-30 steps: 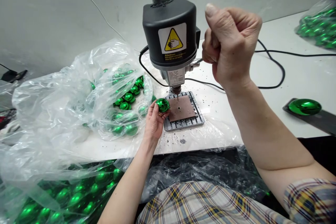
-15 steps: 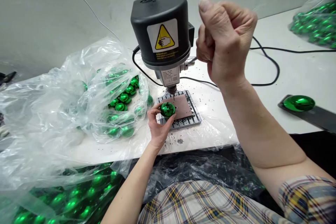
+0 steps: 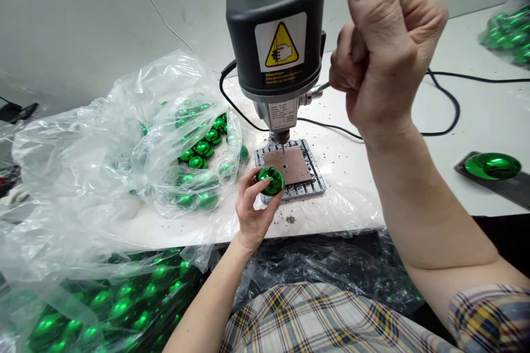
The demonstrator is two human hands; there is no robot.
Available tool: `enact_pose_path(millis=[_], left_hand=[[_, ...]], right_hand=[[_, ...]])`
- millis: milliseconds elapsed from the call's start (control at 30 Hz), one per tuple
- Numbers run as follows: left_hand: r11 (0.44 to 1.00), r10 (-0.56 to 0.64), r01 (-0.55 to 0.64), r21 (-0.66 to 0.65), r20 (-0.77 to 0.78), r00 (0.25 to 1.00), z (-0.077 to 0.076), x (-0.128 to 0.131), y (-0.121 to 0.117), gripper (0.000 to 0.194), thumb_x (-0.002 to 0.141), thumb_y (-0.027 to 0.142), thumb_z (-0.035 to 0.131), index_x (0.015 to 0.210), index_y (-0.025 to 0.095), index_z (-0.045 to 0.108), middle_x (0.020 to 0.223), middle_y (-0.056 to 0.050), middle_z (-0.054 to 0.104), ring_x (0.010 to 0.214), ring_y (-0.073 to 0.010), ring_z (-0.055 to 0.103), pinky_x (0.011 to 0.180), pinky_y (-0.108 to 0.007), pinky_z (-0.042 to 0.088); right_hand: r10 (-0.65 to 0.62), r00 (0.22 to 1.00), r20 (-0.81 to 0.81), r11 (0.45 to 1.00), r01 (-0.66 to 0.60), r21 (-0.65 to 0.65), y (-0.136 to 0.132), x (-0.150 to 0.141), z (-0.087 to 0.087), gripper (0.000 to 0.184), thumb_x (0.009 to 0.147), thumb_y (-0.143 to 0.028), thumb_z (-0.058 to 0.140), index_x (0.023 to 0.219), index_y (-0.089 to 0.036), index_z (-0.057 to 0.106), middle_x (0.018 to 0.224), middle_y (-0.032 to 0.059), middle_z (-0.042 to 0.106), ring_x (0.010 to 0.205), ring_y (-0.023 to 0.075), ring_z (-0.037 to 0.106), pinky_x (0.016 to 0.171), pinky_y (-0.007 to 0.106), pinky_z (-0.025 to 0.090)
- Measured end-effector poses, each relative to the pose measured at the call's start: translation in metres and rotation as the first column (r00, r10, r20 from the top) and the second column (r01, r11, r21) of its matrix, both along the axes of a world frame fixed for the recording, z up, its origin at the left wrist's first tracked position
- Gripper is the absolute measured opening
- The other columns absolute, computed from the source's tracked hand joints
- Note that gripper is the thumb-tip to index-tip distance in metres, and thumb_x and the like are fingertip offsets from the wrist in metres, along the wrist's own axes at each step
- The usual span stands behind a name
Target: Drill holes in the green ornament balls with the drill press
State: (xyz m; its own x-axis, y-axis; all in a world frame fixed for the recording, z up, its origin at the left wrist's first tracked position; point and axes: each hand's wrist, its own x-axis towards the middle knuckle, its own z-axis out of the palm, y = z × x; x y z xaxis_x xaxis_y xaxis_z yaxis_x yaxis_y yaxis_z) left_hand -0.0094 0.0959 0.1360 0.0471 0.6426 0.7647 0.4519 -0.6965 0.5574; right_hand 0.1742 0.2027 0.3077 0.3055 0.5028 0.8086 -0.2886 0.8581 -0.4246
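the left hand (image 3: 253, 215) pinches a shiny green ball (image 3: 271, 182) between thumb and fingertips, a narrow hold just wide enough for the ball, which sits over the near left corner of a pinkish board (image 3: 296, 168); whether the ball touches the board cannot be told. the board lies on a slotted metal base (image 3: 319, 184) strewn with dark shavings, and a small hole shows in its middle. above that hole hangs the thin bit (image 3: 284, 150) of a black drill press (image 3: 244, 38), clear of the ball, with a yellow warning sign (image 3: 282, 47) on its front. the right hand (image 3: 387, 55) is raised beside the machine, closed in a fist on a metal lever (image 3: 323, 87) that comes out of the drill's side, its end hidden in the fingers. to the left, a clear plastic bag (image 3: 74, 132) spreads over the white table (image 3: 351, 160), with more green balls (image 3: 203, 148) in and under its folds. others (image 3: 122, 306) fill the lower left corner beneath plastic. on the right, a green glossy piece (image 3: 492, 166) rests on a dark bar (image 3: 505, 194), and a black cable (image 3: 457, 113) loops behind the right forearm.
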Motion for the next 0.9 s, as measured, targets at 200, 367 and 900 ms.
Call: enact_pose_path(millis=[200,367,900], left_hand=[[0.998,-0.058,0.058,0.003,0.027,0.998,0.004,0.001,-0.010,0.049,0.080,0.011,0.079,0.117,0.028,0.050,0.135,-0.011,0.057,0.124,-0.0249,0.061,0.097,-0.046,0.057],[0.998,-0.067,0.067,0.004,0.064,0.996,0.004,0.003,-0.012,0.052,0.079,0.013,0.081,0.108,0.027,0.041,0.133,-0.012,0.059,0.123,-0.0249,0.063,0.097,-0.046,0.057],[0.999,-0.003,0.011,-0.049,0.176,0.984,0.015,0.012,-0.026,0.058,0.073,0.014,0.086,0.113,0.024,0.044,0.123,-0.010,0.061,0.117,-0.0229,0.064,0.095,-0.042,0.055]], right_hand=[[0.032,0.999,-0.020,0.999,-0.032,0.022,0.002,0.001,-0.001,0.045,0.091,-0.003,0.055,0.054,-0.025,0.042,0.042,-0.0107,0.028,0.029,0.0069,0.027,0.032,0.026,0.011],[0.014,1.000,-0.006,1.000,-0.014,0.003,0.001,0.001,-0.001,0.047,0.093,-0.001,0.053,0.054,-0.025,0.041,0.041,-0.0104,0.031,0.029,0.0062,0.027,0.033,0.025,0.012],[0.013,0.999,0.029,1.000,-0.014,0.012,0.004,0.004,-0.003,0.043,0.089,-0.012,0.060,0.053,-0.025,0.042,0.039,-0.0095,0.032,0.028,0.0069,0.026,0.031,0.027,0.012]])
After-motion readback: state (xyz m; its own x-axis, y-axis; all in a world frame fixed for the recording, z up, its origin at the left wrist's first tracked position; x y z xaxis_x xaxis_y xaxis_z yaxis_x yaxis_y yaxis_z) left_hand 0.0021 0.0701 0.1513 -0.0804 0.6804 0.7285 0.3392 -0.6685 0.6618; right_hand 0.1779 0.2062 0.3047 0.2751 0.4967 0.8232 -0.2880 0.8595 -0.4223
